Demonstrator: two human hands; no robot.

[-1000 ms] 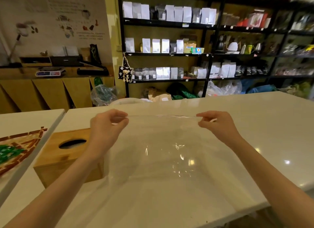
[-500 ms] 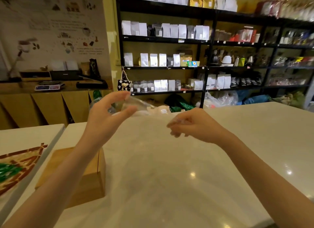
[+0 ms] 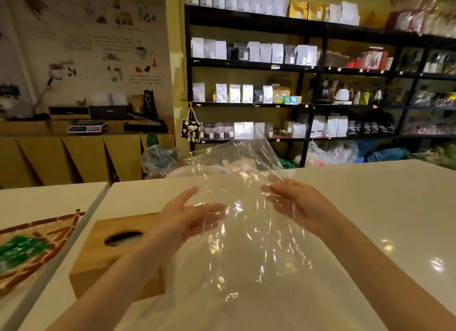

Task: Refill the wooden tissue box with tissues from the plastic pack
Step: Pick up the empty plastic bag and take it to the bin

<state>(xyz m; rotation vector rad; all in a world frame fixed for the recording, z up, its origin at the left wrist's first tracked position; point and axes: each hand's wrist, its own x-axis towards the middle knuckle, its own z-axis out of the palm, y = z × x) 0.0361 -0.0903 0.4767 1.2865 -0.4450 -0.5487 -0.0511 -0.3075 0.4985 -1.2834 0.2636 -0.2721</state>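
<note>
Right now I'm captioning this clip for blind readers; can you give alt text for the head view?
Two bare hands, left hand and right hand, gather a crumpled clear plastic wrapper above a white countertop. A rectangular wooden tissue box with an oval slot sits at left; black shop shelves stand behind.

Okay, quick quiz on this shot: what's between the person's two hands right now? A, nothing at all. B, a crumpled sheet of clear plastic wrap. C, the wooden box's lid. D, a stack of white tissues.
B: the left hand and right hand press in on a crinkled clear plastic wrap, see-through with no tissues visible inside, above the white table.
</note>
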